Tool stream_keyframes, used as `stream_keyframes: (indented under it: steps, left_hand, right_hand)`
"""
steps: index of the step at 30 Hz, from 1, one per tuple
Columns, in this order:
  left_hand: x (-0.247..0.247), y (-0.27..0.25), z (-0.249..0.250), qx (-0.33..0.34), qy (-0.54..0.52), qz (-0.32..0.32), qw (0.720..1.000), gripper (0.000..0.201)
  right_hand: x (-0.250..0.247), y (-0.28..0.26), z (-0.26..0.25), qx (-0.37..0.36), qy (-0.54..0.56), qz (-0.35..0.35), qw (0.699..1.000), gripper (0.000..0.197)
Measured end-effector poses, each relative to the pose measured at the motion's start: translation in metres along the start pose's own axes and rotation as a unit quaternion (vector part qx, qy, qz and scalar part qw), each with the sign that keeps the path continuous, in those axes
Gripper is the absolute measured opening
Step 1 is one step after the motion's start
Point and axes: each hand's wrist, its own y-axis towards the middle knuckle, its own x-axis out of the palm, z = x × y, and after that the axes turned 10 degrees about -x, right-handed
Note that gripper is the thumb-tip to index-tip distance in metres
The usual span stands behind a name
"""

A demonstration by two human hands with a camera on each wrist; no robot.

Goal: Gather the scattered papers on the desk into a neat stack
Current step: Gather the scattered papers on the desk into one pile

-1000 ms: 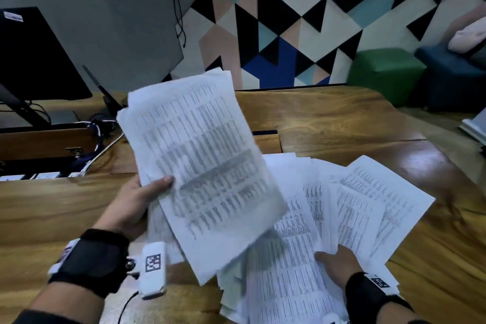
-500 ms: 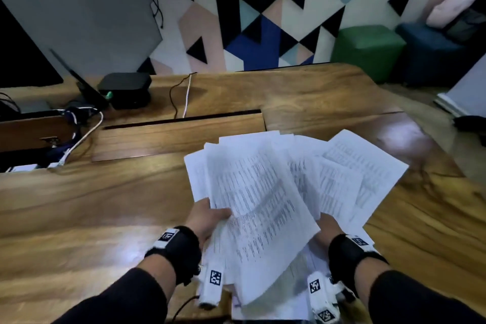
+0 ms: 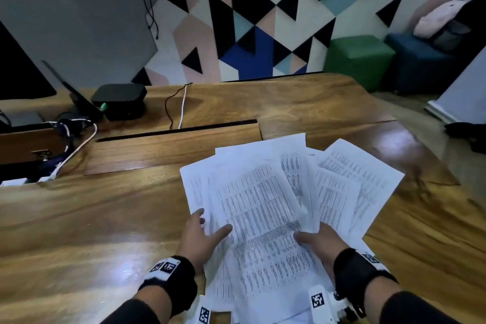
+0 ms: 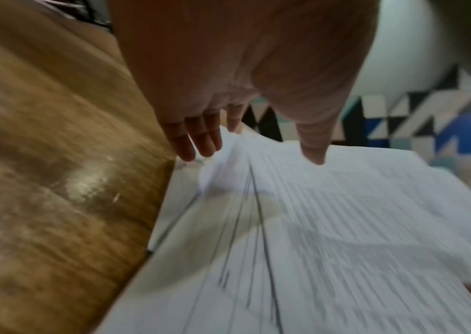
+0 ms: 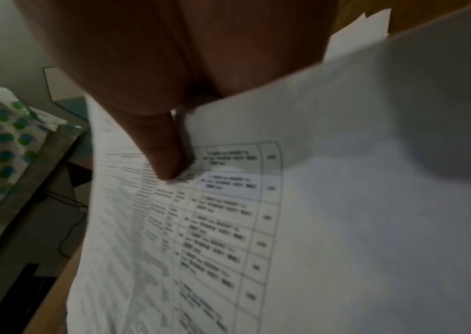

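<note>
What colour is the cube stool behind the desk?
Green; the cube stool shows best in the head view, beside a dark blue one.

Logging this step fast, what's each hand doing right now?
Left hand: open, fingers straight, touching the left edge of the printed papers.
Right hand: thumb on the top sheet, fingers hidden under it; it grips the papers.

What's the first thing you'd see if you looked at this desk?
A big messy fan of white printed papers spread on the wooden desk, near its front edge. Two hands sit on them: the left hand at the fan's left side, the right hand at its lower right. Behind the desk, a colourful triangle wall stands out.
</note>
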Motion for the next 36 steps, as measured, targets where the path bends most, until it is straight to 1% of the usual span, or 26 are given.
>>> stream_keyframes:
  steps: [2, 3, 4, 6, 7, 9, 10, 11, 12, 13, 14, 16, 17, 19, 20, 22, 24, 25, 26, 28, 29, 30, 32, 33, 34, 36]
  left_hand:
    - [-0.014, 0.003, -0.001, -0.035, -0.071, -0.032, 0.996, 0.118]
    - [-0.019, 0.001, 0.002, -0.045, -0.101, -0.073, 0.991, 0.123]
    - [-0.022, 0.000, 0.004, -0.057, -0.134, -0.120, 0.982, 0.122]
    - [-0.024, -0.004, 0.008, -0.075, -0.213, -0.204, 0.953, 0.107]
    - [-0.024, -0.005, 0.010, -0.092, -0.255, -0.229, 0.935, 0.098]
    - [-0.024, -0.009, 0.012, -0.123, -0.303, -0.244, 0.913, 0.074]
    - [-0.024, -0.011, 0.013, -0.133, -0.304, -0.238, 0.913, 0.065]
    - [-0.024, -0.012, 0.013, -0.138, -0.303, -0.230, 0.915, 0.064]
    - [-0.024, -0.012, 0.012, -0.142, -0.302, -0.223, 0.916, 0.070]
    - [-0.024, -0.012, 0.012, -0.142, -0.301, -0.220, 0.917, 0.079]
    - [-0.024, -0.015, 0.013, -0.141, -0.303, -0.219, 0.917, 0.082]
    - [-0.027, -0.019, 0.016, -0.139, -0.343, -0.210, 0.905, 0.063]
    - [-0.029, -0.019, 0.016, -0.143, -0.375, -0.207, 0.892, 0.060]
    - [-0.036, -0.018, 0.016, -0.133, -0.446, -0.191, 0.864, 0.072]
    - [-0.038, -0.018, 0.016, -0.128, -0.467, -0.175, 0.857, 0.073]
    - [-0.040, -0.020, 0.012, -0.127, -0.474, -0.147, 0.859, 0.068]
    - [-0.039, -0.025, 0.012, -0.120, -0.472, -0.158, 0.859, 0.073]
    - [-0.040, -0.026, 0.013, -0.110, -0.471, -0.184, 0.856, 0.077]
    - [-0.040, -0.029, 0.016, -0.102, -0.479, -0.212, 0.846, 0.078]
    - [-0.044, -0.032, 0.018, -0.111, -0.506, -0.264, 0.813, 0.088]
    - [-0.046, -0.031, 0.015, -0.121, -0.508, -0.286, 0.804, 0.093]
    - [-0.046, -0.032, 0.016, -0.126, -0.490, -0.297, 0.810, 0.091]
    - [-0.043, -0.027, 0.013, -0.118, -0.397, -0.275, 0.868, 0.079]
    - [-0.042, -0.026, 0.012, -0.111, -0.345, -0.254, 0.897, 0.077]
    - [-0.038, -0.026, 0.014, -0.100, -0.307, -0.241, 0.915, 0.070]
    - [-0.034, -0.025, 0.013, -0.099, -0.268, -0.215, 0.934, 0.046]
  right_hand:
    - [-0.001, -0.002, -0.005, -0.002, 0.050, -0.016, 0.999, 0.030]
    - [-0.002, -0.002, -0.008, -0.001, 0.068, -0.026, 0.997, 0.029]
    - [-0.002, -0.001, -0.010, 0.002, 0.088, -0.038, 0.995, 0.029]
    - [0.003, -0.001, -0.015, -0.002, 0.118, -0.063, 0.991, 0.034]
    - [0.006, -0.001, -0.017, -0.004, 0.121, -0.070, 0.990, 0.041]
    - [0.013, 0.001, -0.018, -0.009, 0.132, -0.089, 0.987, 0.071]
    - [0.014, 0.000, -0.018, -0.006, 0.141, -0.110, 0.984, 0.084]
    - [0.015, -0.002, -0.020, -0.001, 0.151, -0.126, 0.981, 0.085]
    - [0.014, -0.004, -0.022, 0.005, 0.161, -0.134, 0.978, 0.074]
    - [0.015, -0.008, -0.027, 0.012, 0.165, -0.137, 0.977, 0.057]
    - [0.015, -0.011, -0.030, 0.017, 0.164, -0.139, 0.976, 0.045]
    - [0.016, -0.015, -0.036, 0.008, 0.176, -0.158, 0.972, 0.039]
    - [0.018, -0.017, -0.043, -0.001, 0.181, -0.174, 0.968, 0.037]
    - [0.020, -0.021, -0.055, -0.025, 0.182, -0.203, 0.962, 0.028]
    - [0.021, -0.022, -0.060, -0.037, 0.176, -0.207, 0.962, 0.024]
    - [0.020, -0.023, -0.061, -0.053, 0.143, -0.186, 0.971, 0.024]
    - [0.019, -0.019, -0.049, -0.065, 0.093, -0.150, 0.982, 0.031]
    - [0.018, -0.017, -0.042, -0.061, 0.071, -0.130, 0.987, 0.033]
    - [0.018, -0.015, -0.036, -0.057, 0.058, -0.117, 0.990, 0.033]
    - [0.020, -0.013, -0.026, -0.047, 0.036, -0.106, 0.993, 0.037]
    - [0.021, -0.014, -0.025, -0.042, 0.031, -0.097, 0.994, 0.039]
    - [0.023, -0.013, -0.025, -0.037, 0.025, -0.083, 0.996, 0.038]
    - [0.025, -0.012, -0.025, -0.026, -0.003, -0.069, 0.997, 0.032]
    - [0.029, -0.013, -0.026, -0.022, -0.018, -0.069, 0.997, 0.032]
    - [0.032, -0.015, -0.027, -0.022, -0.031, -0.077, 0.996, 0.033]
    - [0.035, -0.017, -0.029, -0.014, -0.030, -0.102, 0.994, 0.039]
